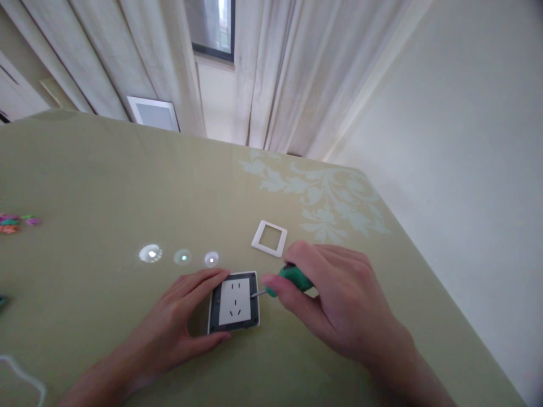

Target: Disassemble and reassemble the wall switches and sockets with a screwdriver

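A wall socket (pixel 235 302) with a white slotted face and a dark surround lies on the table. My left hand (pixel 176 316) grips it from the left, fingers on its top edge and thumb at its bottom edge. In my right hand (pixel 335 299) is a screwdriver (pixel 294 278) with a green handle, held to the right of the socket. Its thin metal shaft points left, and the tip meets the dark surround at the right side of the white face. Just above lies a white square frame (pixel 270 238), flat and apart from both hands.
The pale green table (pixel 127 186) has a leaf pattern at its far right. Small colourful pieces (pixel 17 222) lie at the far left. A white cord (pixel 25 376) curves at the lower left. Curtains (pixel 271 73) hang beyond the far edge, and a wall (pixel 466 169) runs along the right.
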Tool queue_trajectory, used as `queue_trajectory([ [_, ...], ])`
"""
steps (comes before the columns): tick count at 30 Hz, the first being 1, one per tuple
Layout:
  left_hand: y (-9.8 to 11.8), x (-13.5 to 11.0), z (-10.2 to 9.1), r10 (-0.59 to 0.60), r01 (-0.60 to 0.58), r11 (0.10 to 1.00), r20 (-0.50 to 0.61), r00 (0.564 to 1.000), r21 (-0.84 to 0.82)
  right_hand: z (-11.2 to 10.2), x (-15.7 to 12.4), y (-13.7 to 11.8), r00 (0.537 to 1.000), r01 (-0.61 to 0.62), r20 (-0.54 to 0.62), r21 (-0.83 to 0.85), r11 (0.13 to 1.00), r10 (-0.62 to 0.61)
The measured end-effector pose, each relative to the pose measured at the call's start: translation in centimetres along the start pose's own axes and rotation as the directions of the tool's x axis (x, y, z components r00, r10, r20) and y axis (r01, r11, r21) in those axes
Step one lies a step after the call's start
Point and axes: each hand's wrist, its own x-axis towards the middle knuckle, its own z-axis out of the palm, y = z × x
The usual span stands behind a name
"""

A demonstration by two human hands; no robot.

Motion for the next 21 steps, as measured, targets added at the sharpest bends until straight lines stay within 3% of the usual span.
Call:
queue_trajectory([
  [4,0.0,0.02,0.01,-0.008,0.008,1.0,0.011,1.0,0.006,-0.44,-0.03,-0.19,0.982,0.097,0.147,0.168,0.981,-0.122],
  [9,-0.05,0.07,0.08,-0.009,0.009,1.0,0.005,1.0,-0.009,0.17,-0.04,-0.12,0.999,-0.018,-0.036,-0.005,1.0,0.017],
  [14,-0.1,0.06,0.12,-0.005,0.005,1.0,0.006,1.0,-0.014,-0.03,0.03,-0.35,0.979,0.145,0.115,0.168,0.975,-0.165],
  [16,-0.06,0.08,0.08,0.0,0.0,1.0,-0.002,1.0,-0.015,-0.11,0.04,-0.06,0.991,0.092,0.084,0.135,0.987,-0.104],
  [19,0.0,0.11,0.0,-0.004,0.004,1.0,-0.01,1.0,-0.012,0.06,0.05,0.5,0.996,-0.088,0.008,-0.002,0.996,0.088],
  [21,0.01,0.1,-0.04,-0.009,0.009,1.0,-0.007,1.0,-0.011,0.13,0.06,0.5,0.997,-0.077,0.033,0.009,0.997,0.076],
])
